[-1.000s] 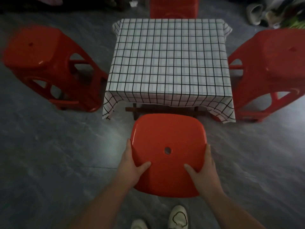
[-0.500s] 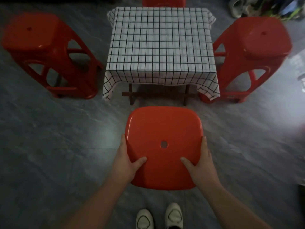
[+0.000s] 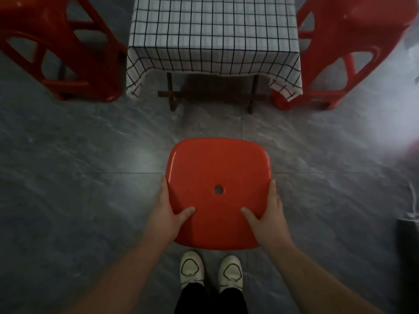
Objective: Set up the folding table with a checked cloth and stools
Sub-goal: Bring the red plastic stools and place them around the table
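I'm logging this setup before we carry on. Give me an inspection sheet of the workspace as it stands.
Surface: grey tiled floor, bare around the table.
Job's things: checked cloth draped over the folding table, whose crossed legs show; red stool at left; red stool at right; held stool in front, apart from the table.
Clutter: dark object at right edge, unclear.
Grips: left hand and right hand clasp the held stool's seat sides.
Cables: white cord at right.
Surroundings: white shoes below the stool.
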